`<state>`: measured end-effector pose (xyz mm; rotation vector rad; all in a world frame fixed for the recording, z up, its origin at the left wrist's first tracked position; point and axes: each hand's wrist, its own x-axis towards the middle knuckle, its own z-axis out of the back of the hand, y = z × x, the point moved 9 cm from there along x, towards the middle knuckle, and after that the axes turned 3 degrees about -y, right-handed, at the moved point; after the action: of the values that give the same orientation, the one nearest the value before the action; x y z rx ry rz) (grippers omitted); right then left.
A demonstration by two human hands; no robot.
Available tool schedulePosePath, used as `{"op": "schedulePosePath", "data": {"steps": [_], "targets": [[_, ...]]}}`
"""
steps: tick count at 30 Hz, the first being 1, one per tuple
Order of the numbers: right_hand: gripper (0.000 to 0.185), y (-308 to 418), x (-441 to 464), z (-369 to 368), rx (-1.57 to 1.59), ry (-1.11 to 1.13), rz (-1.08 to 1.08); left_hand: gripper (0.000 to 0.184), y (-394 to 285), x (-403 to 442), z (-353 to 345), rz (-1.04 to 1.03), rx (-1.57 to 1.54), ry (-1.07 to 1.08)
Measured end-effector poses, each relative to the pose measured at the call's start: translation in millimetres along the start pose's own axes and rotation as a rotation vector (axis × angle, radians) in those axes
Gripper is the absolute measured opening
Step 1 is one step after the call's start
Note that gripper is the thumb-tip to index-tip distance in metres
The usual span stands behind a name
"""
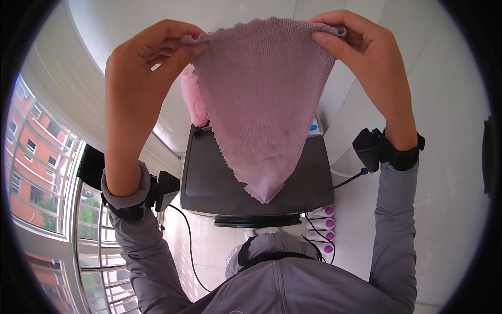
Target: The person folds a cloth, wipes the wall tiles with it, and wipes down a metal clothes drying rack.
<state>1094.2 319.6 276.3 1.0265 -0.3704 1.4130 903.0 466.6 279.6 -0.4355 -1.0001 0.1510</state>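
A mauve towel cloth (pixel 261 94) with a scalloped edge hangs stretched between my two hands, raised in front of me. My left hand (pixel 151 57) pinches its upper left corner between thumb and fingers. At the upper right corner, my right hand (pixel 361 44) grips the cloth the same way, thumb in front. The lower end narrows to a drooping tip and shows some darker smudges. Behind the cloth stands a dark-topped table (pixel 209 178), partly hidden by it.
A pink bottle-like object (pixel 194 102) stands at the table's back left, partly covered by the cloth. Several white bottles with purple ends (pixel 327 224) are below the table's right side. A black cable (pixel 191 246) hangs at left, near a barred window (pixel 99 235).
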Motion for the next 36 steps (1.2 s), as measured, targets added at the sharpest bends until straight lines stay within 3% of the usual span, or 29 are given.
{"op": "schedulePosePath", "data": {"steps": [1, 2, 5, 7, 10, 12, 16, 20, 23, 26, 32, 36], "targets": [[0.018, 14, 10, 2, -0.079, 0.026, 0.017, 0.016, 1, 6, 4, -0.016, 0.008, -0.022], [0.021, 26, 12, 9, 0.05, 0.055, -0.142, 0.016, 1, 12, 7, -0.009, -0.064, -0.02], [0.013, 34, 26, 20, 0.151, -0.03, -0.16, 0.016, -2, 28, 23, -0.07, 0.029, 0.002], [0.014, 40, 30, 27, 0.141, -0.084, -0.005, 0.016, -5, 37, 36, -0.112, 0.093, 0.001], [0.021, 49, 30, 36, 0.046, -0.099, 0.06, 0.019, -11, 43, 47, -0.186, 0.13, -0.015], [0.027, 61, 29, 42, -0.091, -0.127, 0.13, 0.015, -19, 43, 42, -0.158, -0.085, 0.103], [0.029, 74, 35, 39, -0.124, -0.145, 0.226, 0.018, -19, 54, 42, -0.073, -0.007, 0.021], [0.025, 28, 65, 19, -0.074, -0.022, 0.092, 0.019, 6, 64, 18, 0.079, -0.037, -0.031], [0.023, -1, 79, -7, -0.064, 0.066, 0.164, 0.021, 34, 68, -7, 0.089, -0.035, 0.101], [0.021, -9, 83, -12, -0.212, 0.033, 0.176, 0.021, 49, 68, -12, 0.085, -0.155, 0.096], [0.018, 30, 66, 2, -0.006, 0.046, 0.201, 0.02, 8, 55, 11, -0.044, -0.156, 0.054], [0.018, 60, 60, 22, -0.131, -0.089, 0.302, 0.018, -32, 52, 35, -0.204, -0.012, -0.107]]}}
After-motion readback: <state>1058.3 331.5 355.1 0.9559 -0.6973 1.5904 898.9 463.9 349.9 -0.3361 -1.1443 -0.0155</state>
